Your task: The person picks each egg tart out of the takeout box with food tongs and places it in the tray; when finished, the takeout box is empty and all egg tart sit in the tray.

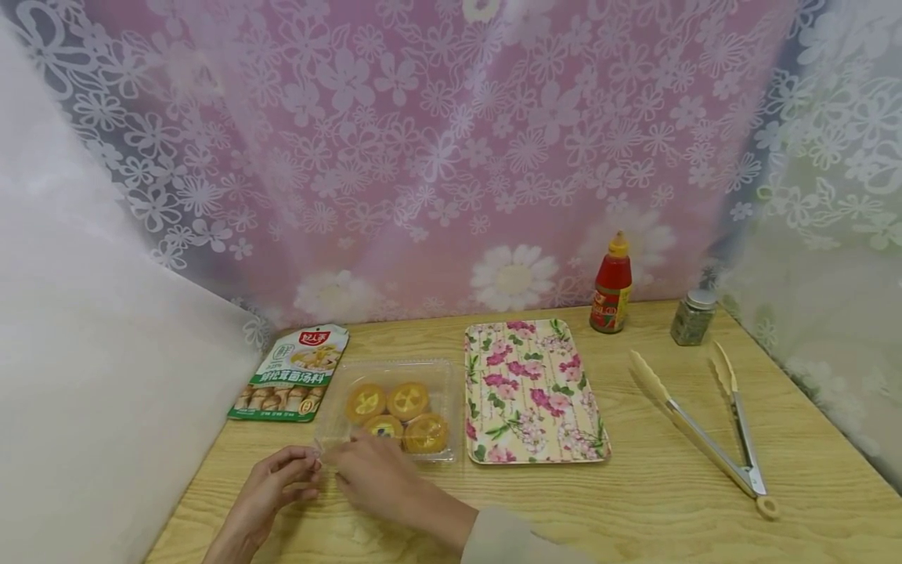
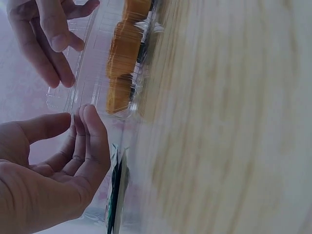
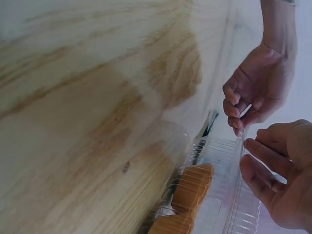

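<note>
A clear plastic box (image 1: 451,376) with a lid stands on the table, holding several egg tarts (image 1: 426,433). My left hand (image 1: 278,486) is at its front left corner; in the left wrist view its thumb and fingertips pinch the rim there. My right hand (image 1: 384,478) is blurred in the head view and reaches over the box's front edge. In the right wrist view the fingers of that hand (image 3: 280,170) are lightly bent and lie against the lid's rim, not wrapped round it. Part of the front tarts is hidden behind it.
Behind the left hand lies a green and white soup seasoning pouch (image 1: 292,372). A flowered tray (image 1: 535,392) is right of the box. Further right are a red sauce bottle (image 1: 611,290), a spice jar (image 1: 694,317) and spread tongs (image 1: 712,442). Curtains enclose the table (image 1: 655,517).
</note>
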{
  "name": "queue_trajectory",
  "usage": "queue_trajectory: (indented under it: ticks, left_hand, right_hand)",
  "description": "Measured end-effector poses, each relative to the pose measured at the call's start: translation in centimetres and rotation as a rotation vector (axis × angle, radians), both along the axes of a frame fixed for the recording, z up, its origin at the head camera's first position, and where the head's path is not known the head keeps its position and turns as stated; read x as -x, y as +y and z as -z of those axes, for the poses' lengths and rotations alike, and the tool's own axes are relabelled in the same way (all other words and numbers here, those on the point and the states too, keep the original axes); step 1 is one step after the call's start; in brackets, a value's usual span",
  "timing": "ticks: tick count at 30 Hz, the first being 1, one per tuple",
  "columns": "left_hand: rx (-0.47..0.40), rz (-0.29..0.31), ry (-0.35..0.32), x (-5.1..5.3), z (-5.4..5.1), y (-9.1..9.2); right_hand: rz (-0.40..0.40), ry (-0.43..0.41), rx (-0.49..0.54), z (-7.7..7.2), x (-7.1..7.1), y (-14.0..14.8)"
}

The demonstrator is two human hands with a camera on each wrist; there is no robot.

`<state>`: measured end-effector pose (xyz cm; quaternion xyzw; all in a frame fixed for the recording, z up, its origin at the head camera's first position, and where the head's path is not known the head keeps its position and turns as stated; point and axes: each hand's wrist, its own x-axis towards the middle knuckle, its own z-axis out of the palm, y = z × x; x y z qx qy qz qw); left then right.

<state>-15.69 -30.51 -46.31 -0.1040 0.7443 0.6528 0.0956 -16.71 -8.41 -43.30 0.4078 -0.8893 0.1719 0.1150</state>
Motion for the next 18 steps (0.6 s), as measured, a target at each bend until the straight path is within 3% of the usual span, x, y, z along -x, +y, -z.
queue_trajectory:
  ticks: [10, 18]
  left_hand:
    - [-0.005, 0.017, -0.010, 0.0, 0.1, -0.4]
    - [0.004, -0.010, -0.023, 0.2, 0.2, -0.3]
  right_hand:
    - [0.039, 0.199, -0.061, 0.7, -0.1, -1.7]
    - [0.048, 0.327, -0.136, 1.0, -0.1, -2.9]
